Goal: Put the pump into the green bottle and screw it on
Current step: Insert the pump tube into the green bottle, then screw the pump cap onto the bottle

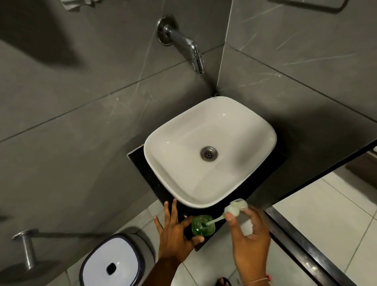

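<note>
- right hand [248, 233] pinches the pump [235, 207] head, its tube slanting into the green bottle [202, 225] mouth
- left hand [173, 232], fingers spread loose, thumb and palm hugging the bottle's side
- bottle sits at the near corner of the black counter [138, 162]
- white sink [209, 150] just behind, tap [192, 49] up on the wall

So the white ceramic basin [209, 150] sits on the small black stone bench [139, 166] tucked into the wall corner, with the chrome wall tap [185, 47] above its back edge. The green plastic bottle [202, 225] stands at the bench's front edge, just in front of the basin. Left hand [174, 232] is against its left side; right hand [250, 233] is to the right, holding the pale translucent pump [235, 207], whose tube reaches into the bottle's mouth. The white lidded bin [112, 267] is on the floor, below and left of the bench.
</note>
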`<state>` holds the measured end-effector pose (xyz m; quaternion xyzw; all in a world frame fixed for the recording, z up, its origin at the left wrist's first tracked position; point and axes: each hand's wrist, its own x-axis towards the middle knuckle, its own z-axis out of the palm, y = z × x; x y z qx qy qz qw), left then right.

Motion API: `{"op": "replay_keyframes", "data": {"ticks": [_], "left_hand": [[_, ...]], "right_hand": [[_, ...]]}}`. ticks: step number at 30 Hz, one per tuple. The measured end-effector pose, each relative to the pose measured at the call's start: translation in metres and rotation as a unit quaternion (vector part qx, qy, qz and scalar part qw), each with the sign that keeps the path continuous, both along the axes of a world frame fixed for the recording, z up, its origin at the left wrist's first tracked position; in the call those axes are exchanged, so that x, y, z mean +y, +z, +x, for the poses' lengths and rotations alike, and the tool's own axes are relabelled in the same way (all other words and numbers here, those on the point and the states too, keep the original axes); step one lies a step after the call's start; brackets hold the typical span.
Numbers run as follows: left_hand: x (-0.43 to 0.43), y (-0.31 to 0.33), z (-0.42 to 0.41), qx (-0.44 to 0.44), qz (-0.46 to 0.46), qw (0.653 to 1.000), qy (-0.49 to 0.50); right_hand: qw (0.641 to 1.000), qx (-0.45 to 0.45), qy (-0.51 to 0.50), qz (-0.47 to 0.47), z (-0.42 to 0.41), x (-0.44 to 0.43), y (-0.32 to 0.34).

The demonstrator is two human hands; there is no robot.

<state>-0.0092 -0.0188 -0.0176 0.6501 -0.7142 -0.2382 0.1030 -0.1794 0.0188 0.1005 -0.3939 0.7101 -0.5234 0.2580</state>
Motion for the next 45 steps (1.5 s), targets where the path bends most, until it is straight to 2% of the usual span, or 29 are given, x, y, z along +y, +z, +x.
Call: {"op": "replay_keyframes", "data": {"ticks": [5,12,20,26,32,38,42,45], "left_hand": [[0.000,0.002,-0.001,-0.008,0.017,1.000,0.002],[0.003,0.002,-0.001,-0.017,0.024,1.000,0.001],[0.006,0.001,-0.002,-0.018,0.031,0.999,0.009],[0.005,0.003,-0.002,-0.014,0.034,0.999,0.011],[0.005,0.001,-0.003,-0.005,0.033,0.999,0.012],[0.006,0.000,-0.003,-0.009,0.034,0.999,0.014],[0.006,0.000,-0.003,-0.003,0.024,1.000,0.015],[0.006,-0.001,-0.004,-0.017,0.027,0.999,0.010]], "right_hand": [[0.993,0.092,0.059,-0.038,0.014,-0.003,-0.032],[0.977,0.167,0.126,0.030,0.022,-0.003,-0.077],[0.977,0.163,0.117,0.074,0.022,-0.004,-0.084],[0.964,0.201,0.165,0.063,0.015,-0.008,-0.080],[0.967,0.214,0.130,0.046,0.018,-0.009,-0.086],[0.962,0.213,0.095,0.141,0.033,-0.014,-0.079],[0.970,0.203,0.114,0.068,0.031,-0.003,-0.080],[0.974,0.187,0.078,0.104,0.033,-0.008,-0.078]]}}
